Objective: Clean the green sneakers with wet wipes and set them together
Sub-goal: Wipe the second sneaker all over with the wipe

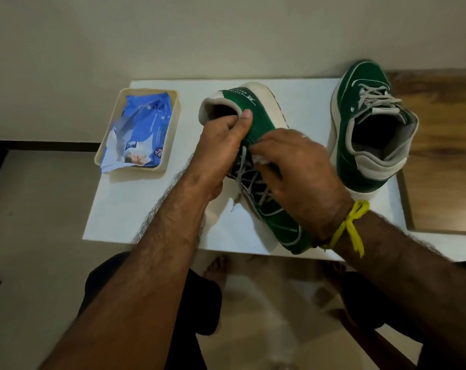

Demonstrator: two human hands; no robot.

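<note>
White table (146,209), hands (253,161) on sneaker (253,113)

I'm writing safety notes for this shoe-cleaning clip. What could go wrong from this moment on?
1. The held sneaker is tipped on its side with its toe past the near edge of the table; if the left hand loosens at the collar, it may slide off.
2. The right hand presses a wipe beside the laces, which could snag it.
3. The other sneaker stands at the table's right edge, so a nudge might tip it.
</note>
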